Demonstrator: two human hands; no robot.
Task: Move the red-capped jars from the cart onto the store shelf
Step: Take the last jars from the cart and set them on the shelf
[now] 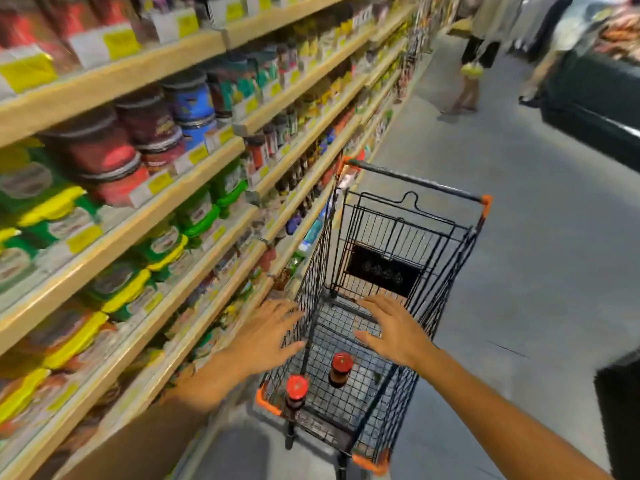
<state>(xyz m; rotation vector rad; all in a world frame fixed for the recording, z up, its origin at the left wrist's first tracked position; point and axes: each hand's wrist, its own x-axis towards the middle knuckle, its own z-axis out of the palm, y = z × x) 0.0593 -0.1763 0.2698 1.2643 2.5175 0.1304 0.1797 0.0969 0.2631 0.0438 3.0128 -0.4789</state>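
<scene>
Two dark jars with red caps stand upright on the floor of a black wire cart [408,237] with orange corners. One red-capped jar [341,369] is near the cart's middle, the other red-capped jar [296,393] sits in the near left corner. My left hand [266,336] hovers over the cart's left side wall, fingers spread, holding nothing. Over the basket, beyond the middle jar, my right hand [393,329] is spread flat and empty. The wooden store shelf [194,168] runs along the left, blurred by motion.
The shelves hold rows of jars, green and yellow packs and yellow price tags. The cart stands close against the shelf front. Grey floor spreads to the right. People [485,39] stand far down the aisle beside a dark display case [595,109].
</scene>
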